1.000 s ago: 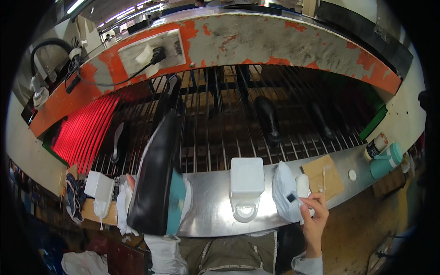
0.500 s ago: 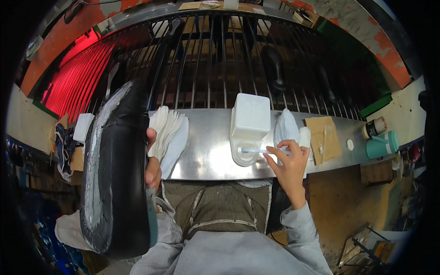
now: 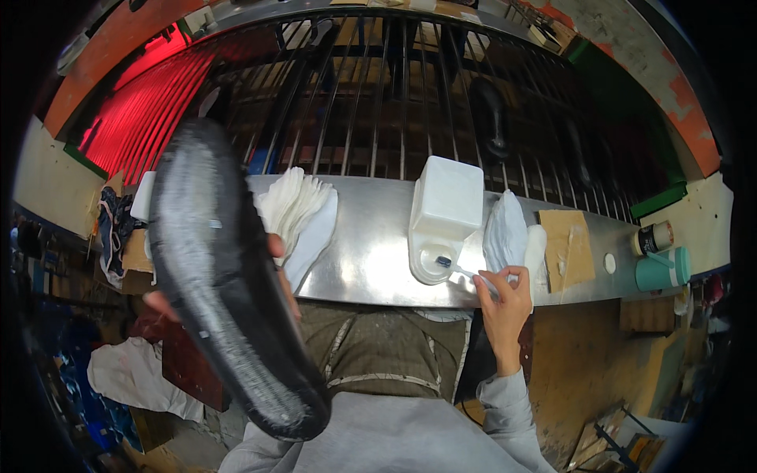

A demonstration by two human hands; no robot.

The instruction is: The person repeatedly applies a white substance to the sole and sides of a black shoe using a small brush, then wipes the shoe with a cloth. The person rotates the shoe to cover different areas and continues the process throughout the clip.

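A black shoe upper point(image 3: 260, 292), apparently stretched over a form, is in my left hand point(image 3: 284, 276), tilted with its underside toward me. A rough whitish band runs along that underside from end to end. My left fingers wrap its right side, one digit shows at its left edge, and the palm is hidden behind it. In my right hand point(image 3: 506, 311) I pinch the pale handle of a small toothbrush-like brush point(image 3: 464, 271). Its dark-bristled head lies over the round cup point(image 3: 432, 272) at the front of a white plastic dispenser point(image 3: 449, 197).
The metal ledge point(image 3: 363, 236) bears a stack of white insole-shaped sheets point(image 3: 290, 209), white shoe-shaped pieces point(image 3: 505, 232), cardboard point(image 3: 566, 248), a teal mug point(image 3: 662, 270) and a jar point(image 3: 654, 237). Beyond runs a rack of metal bars point(image 3: 374, 118) carrying dark shoes point(image 3: 490, 118); red light glows at left.
My left hand has turned the shoe upper, so its underside now shows broadly and its lower end points right. The brush has rolled, exposing its dark bristles. The view has shifted slightly.
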